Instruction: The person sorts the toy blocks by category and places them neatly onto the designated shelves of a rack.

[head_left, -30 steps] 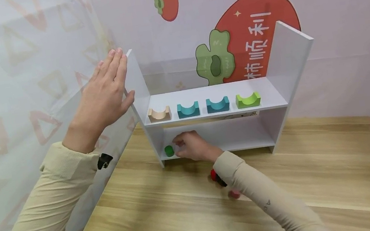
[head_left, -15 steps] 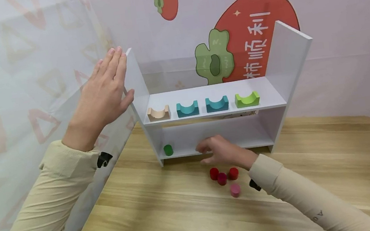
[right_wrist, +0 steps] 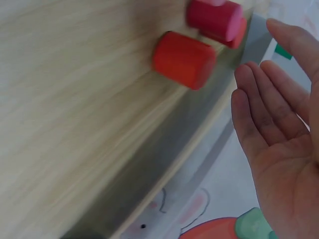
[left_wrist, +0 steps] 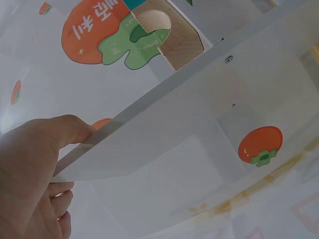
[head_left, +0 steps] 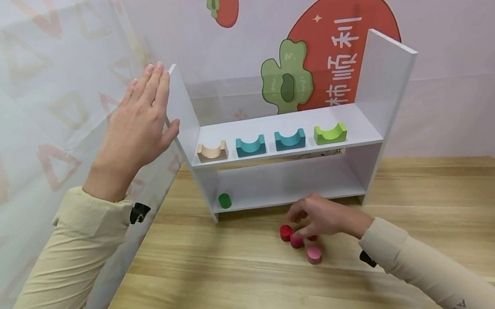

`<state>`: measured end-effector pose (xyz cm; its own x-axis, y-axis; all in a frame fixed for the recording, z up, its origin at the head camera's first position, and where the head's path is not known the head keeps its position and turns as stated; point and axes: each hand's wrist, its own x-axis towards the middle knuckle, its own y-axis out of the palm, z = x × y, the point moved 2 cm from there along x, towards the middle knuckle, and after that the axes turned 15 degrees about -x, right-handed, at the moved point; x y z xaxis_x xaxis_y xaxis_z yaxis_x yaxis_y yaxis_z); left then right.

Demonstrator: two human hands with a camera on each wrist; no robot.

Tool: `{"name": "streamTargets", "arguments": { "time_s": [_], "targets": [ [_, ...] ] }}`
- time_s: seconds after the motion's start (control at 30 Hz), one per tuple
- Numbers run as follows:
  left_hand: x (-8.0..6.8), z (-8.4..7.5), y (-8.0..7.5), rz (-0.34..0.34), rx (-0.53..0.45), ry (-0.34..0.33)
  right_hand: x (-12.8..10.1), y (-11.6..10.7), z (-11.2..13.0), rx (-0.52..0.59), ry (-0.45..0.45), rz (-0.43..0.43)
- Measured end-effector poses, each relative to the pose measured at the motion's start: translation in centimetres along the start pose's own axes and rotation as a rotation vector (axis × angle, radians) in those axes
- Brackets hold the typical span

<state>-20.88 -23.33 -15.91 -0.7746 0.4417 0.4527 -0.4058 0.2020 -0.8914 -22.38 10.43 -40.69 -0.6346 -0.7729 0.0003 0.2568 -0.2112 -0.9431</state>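
Note:
My left hand (head_left: 140,119) grips the left side panel (left_wrist: 149,129) of a white two-tier shelf, with the thumb on one face and the fingers on the other. Over the wooden table my right hand (head_left: 324,215) hovers, fingers spread and holding nothing. Beneath and beside it stand small cylinder blocks: a red cylinder (head_left: 286,232), a magenta cylinder (head_left: 296,241), a pink cylinder (head_left: 314,255) and another red cylinder (right_wrist: 183,59), which the hand partly hides in the head view. A green cylinder (head_left: 225,200) stands at the left end of the lower shelf board.
On the upper shelf board (head_left: 271,123) stand notched blocks in a row: a beige block (head_left: 212,152), two teal blocks (head_left: 250,146) and a lime green block (head_left: 331,134). The right side panel (head_left: 384,82) rises opposite. Printed cloth hangs behind and to the left.
My right hand has withdrawn from beside the green cylinder on the lower board, moving right and toward me to the cylinders on the table. My left hand stays on the panel.

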Motion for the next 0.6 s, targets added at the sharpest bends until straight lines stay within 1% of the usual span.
{"name": "streamTargets", "arguments": {
  "time_s": [0.2, 0.33, 0.6],
  "targets": [
    [0.0, 0.0, 0.0, 0.004, -0.004, -0.001, -0.4, 1.3, -1.2, 0.033, 0.013, 0.035],
    [0.0, 0.0, 0.1, 0.006, -0.004, -0.001, -0.7, 2.2, -1.7, 0.051, 0.003, 0.051],
    [0.1, 0.1, 0.0, 0.003, -0.002, -0.007, -0.8, 3.3, -2.1, 0.054, -0.018, 0.021]
  ]
}}
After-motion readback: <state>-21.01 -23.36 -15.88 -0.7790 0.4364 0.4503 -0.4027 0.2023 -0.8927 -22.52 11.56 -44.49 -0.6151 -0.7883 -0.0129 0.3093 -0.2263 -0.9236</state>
